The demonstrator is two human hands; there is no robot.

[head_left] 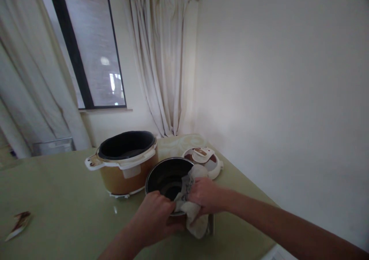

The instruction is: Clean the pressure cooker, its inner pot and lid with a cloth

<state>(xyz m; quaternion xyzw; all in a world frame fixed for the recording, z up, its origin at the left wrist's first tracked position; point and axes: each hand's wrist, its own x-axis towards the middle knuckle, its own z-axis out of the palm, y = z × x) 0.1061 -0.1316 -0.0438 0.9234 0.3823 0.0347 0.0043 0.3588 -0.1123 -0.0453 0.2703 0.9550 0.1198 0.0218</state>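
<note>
While your left hand grips the near rim of the dark pot, its fingers curl over the edge and its thumb lies low against the outside. Your right hand is closed around a bunched, pale cloth, pressing it to the rim on the right side; part of it reaches inside, and a loose fold hangs down the outer wall. The step in hand looks like wiping the rim with one hand while the other steadies the pot. Whether the cloth is rubbing or simply resting there, you cannot tell from this view.

The pot stands upright and open on the green table, in front of you. The next move calls for a firm left grip, so the pot doesn't turn under the cloth, and for left fingers kept out of its path. The folds should stay gathered in your right palm so that they don't snag on the rim.

Just beyond the pot, to its left, is the cooker body, its top open. To the right and behind lies the round lid. Farther back hang the curtains beside the window.
</note>
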